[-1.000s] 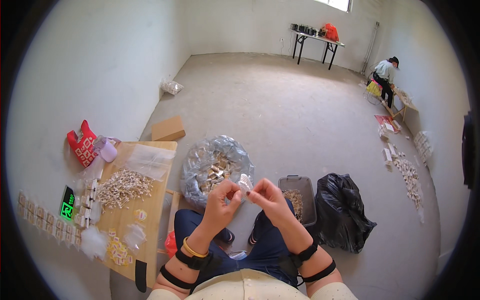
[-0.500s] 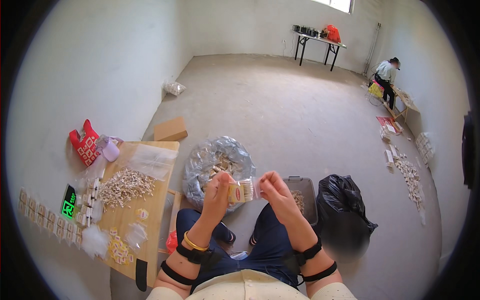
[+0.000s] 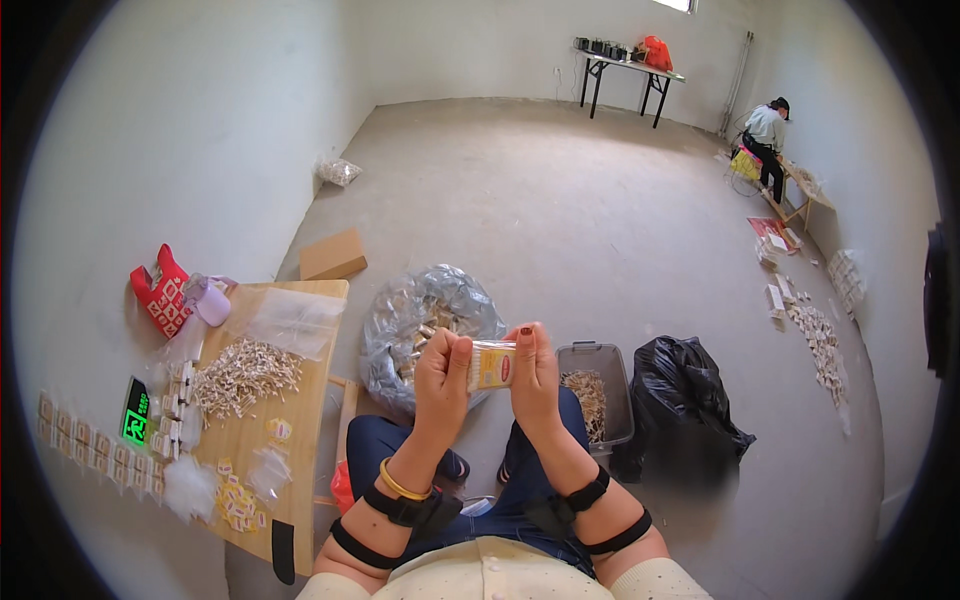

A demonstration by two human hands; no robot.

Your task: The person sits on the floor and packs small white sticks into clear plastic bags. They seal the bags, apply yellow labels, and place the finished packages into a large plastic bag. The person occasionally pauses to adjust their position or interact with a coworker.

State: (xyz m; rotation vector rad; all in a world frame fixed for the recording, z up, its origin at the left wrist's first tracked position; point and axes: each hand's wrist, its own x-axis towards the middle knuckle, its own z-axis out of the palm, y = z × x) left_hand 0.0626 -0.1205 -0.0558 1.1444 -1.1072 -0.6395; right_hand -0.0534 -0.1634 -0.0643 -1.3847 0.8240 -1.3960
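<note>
Between my hands is a small clear packet of cotton swabs (image 3: 491, 364) with a yellow-and-red label card. My left hand (image 3: 442, 378) is closed on its left end, thumb on the near face. At the other end my right hand (image 3: 535, 380) pinches it, thumb upright against the edge. The packet is level, above my lap. Just beyond it stands a grey plastic bag (image 3: 385, 325) of small bundles, open at the top. A grey bin (image 3: 622, 400) with sticks inside sits beyond my right knee.
At my left, a wooden table (image 3: 312, 400) bears a pile of swabs (image 3: 245, 378), yellow cards (image 3: 238, 497) and clear bags (image 3: 290, 320). To the right stands a black bag (image 3: 685, 400). A cardboard box (image 3: 333, 255) lies on the floor. Far right, a person (image 3: 767, 130) sits working.
My right hand has moved left, from pulling at the packet's clear end to gripping its edge. Both hands are closer together, and the packet has shifted slightly right and up.
</note>
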